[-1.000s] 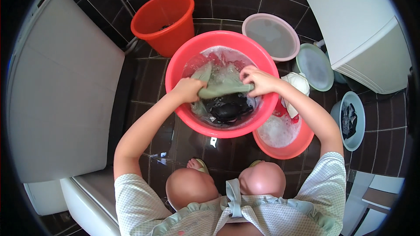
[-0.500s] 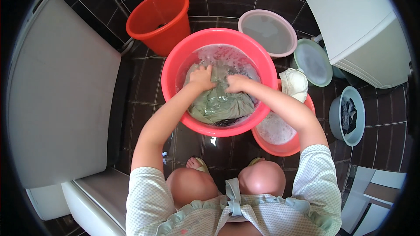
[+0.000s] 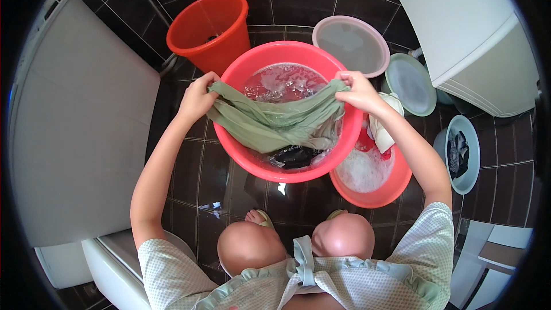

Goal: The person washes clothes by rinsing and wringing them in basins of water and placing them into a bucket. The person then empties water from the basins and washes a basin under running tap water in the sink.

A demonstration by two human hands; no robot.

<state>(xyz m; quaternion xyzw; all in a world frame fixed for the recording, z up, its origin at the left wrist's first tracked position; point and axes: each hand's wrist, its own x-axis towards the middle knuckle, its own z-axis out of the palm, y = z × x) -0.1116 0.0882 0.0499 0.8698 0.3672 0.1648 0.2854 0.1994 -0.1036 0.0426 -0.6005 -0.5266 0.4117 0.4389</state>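
Note:
A wet, pale green cloth garment (image 3: 270, 120) is stretched between my two hands above a large pink basin (image 3: 235, 155). My left hand (image 3: 198, 96) grips one end just beyond the basin's left rim. The other end is pinched in my right hand (image 3: 357, 90) over the right rim. The garment sags in the middle, and its lower folds reach down into the basin. Foamy water (image 3: 284, 80) shows behind it. A black cloth (image 3: 294, 157) lies in the water at the near side. The garment's exact kind cannot be made out.
Right of the pink basin stands a smaller coral basin (image 3: 376, 196) of suds, with a white cloth (image 3: 389, 120) at its edge. A red bucket (image 3: 209, 28), a pale pink basin (image 3: 351, 46), a green basin (image 3: 411, 84) and a blue basin (image 3: 472, 161) stand around. A white toilet (image 3: 115, 264) is at left.
Both hands were down in the basin on the submerged green garment. They have risen and spread apart, lifting it out stretched between them. The black cloth now shows more.

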